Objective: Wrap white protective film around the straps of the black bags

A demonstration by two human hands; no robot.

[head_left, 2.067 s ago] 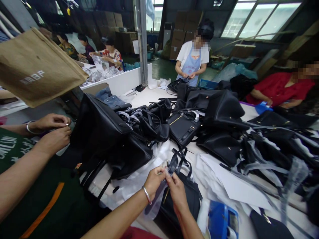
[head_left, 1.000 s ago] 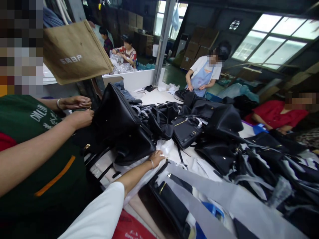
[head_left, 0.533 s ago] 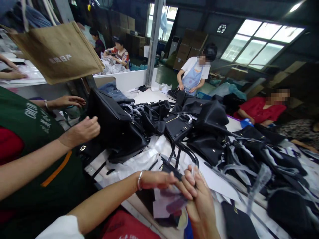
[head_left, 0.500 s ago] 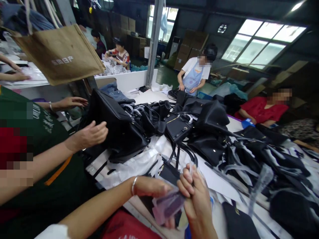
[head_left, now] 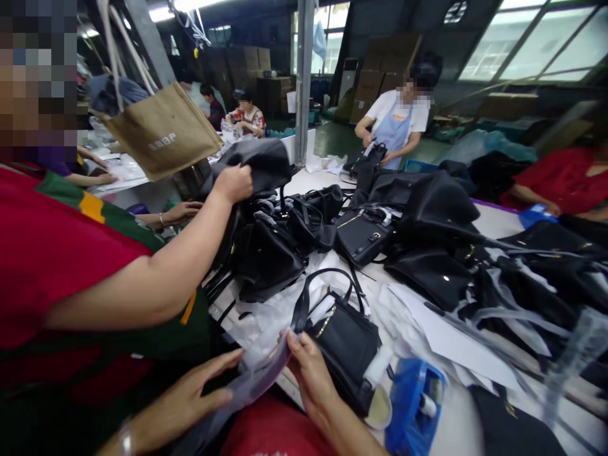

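Observation:
Clear plastic film (head_left: 261, 380) stretches between my hands near the table's front edge. My right hand (head_left: 308, 367) pinches its upper end between thumb and fingers. My left hand (head_left: 204, 386), a bangle at its wrist, has thumb and fingers spread apart beside the lower part of the film. Just beyond my right hand stands a small black bag (head_left: 344, 345) with a gold zipper, looped handles and white wrapping on its straps. A blue holder (head_left: 415, 405) and a small round dish (head_left: 379, 407) lie to the right of it.
At left, a person in red and green (head_left: 95, 266) reaches across to a black bag (head_left: 261, 161). Many black bags (head_left: 432, 209) are piled across the table. White sheets (head_left: 446, 329) lie at right. A tan bag (head_left: 164, 130) hangs at upper left. Other people work behind.
My hands have moved apart and left, with the film now drawn out between them. The neighbour's arm has reached farther over the table and grasped a black bag. The view has shifted.

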